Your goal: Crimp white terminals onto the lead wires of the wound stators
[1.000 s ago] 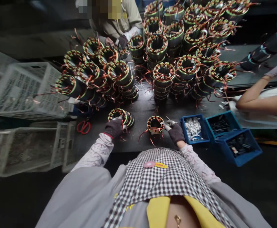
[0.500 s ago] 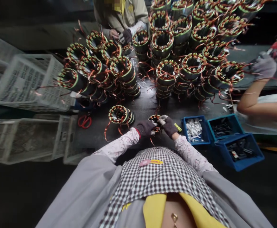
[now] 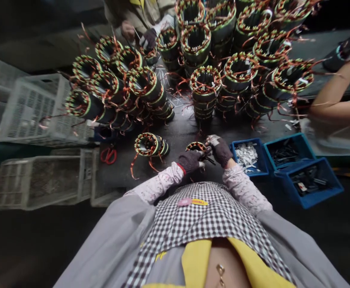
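A wound motor stator [image 3: 195, 146], a ring with copper coils, stands at the table's near edge in front of me. My left hand [image 3: 190, 161], in a dark glove with bare-looking fingertips, is closed at its near side. Several thin dark strips [image 3: 210, 159] stick out from its fingers towards the right. My right hand [image 3: 220, 150], gloved alike, is at the stator's right side with fingers pinched near the strips; what they hold is too small to make out. Another stator [image 3: 151, 145] with loose copper leads lies tilted to the left.
Stacked stators [image 3: 205, 86] fill the table's far side. Red-handled scissors [image 3: 108, 156] lie left, beside white plastic crates [image 3: 39, 116]. At right stand blue bins with white pieces [image 3: 247, 155] and dark strips [image 3: 308, 182]. A co-worker's hands [image 3: 147, 39] work opposite; another person's arm [image 3: 340, 86] reaches in from the right.
My right hand has moved off the stator's opening to its right side. Dark strips now show between my hands. The yellow-green item by my right hand no longer shows. The view has shifted slightly.
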Action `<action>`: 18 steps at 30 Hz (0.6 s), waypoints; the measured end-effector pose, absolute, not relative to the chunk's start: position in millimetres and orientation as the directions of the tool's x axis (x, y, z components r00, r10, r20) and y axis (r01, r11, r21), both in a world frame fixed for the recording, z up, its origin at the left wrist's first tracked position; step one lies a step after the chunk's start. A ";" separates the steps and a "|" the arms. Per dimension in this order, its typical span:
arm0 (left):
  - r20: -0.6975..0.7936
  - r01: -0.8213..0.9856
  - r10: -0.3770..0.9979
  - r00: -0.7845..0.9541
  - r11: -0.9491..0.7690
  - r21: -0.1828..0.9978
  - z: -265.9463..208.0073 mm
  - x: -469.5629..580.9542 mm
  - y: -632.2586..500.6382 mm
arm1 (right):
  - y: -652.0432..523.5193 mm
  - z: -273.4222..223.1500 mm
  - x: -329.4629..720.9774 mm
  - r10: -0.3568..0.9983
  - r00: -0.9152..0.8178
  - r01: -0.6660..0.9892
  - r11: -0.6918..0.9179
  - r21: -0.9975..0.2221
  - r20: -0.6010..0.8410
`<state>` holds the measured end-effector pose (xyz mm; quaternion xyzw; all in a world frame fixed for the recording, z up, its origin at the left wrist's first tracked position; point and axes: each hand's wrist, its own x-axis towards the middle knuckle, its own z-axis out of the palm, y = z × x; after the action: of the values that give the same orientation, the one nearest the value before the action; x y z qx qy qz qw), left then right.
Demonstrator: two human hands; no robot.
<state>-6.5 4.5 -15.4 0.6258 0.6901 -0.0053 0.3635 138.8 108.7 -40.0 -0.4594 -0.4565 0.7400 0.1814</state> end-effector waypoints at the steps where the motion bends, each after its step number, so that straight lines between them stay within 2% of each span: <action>1: -0.525 0.847 0.851 0.020 0.264 0.461 -14.1 -5.3 5.9 | 106.5 -39.1 143.6 0.723 -0.464 0.163 -0.499 -0.851 -0.512; 5: -0.613 0.802 0.790 -0.002 0.367 0.471 -6.0 -20.4 9.2 | 85.7 -48.8 163.2 0.748 -0.438 0.332 -0.380 -0.863 -0.498; 10: -0.622 0.867 0.740 0.257 0.108 0.487 -2.3 -28.6 18.5 | 66.7 -67.5 159.2 0.823 -0.297 0.457 -0.322 -0.829 -0.483; 14: -0.585 0.904 0.807 0.081 0.187 0.384 -11.2 -4.4 20.4 | 68.9 -66.9 153.5 0.844 -0.300 0.538 -0.235 -0.810 -0.444; 18: -0.542 0.925 0.839 0.054 0.162 0.343 -9.9 -0.7 5.1 | 55.6 -58.4 152.1 0.901 -0.360 0.531 -0.017 -0.847 -0.244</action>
<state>-0.7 5.1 -9.9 0.6442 0.6846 -0.0644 0.3350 152.1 55.6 -58.4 -0.5314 -0.6737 0.4755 0.1943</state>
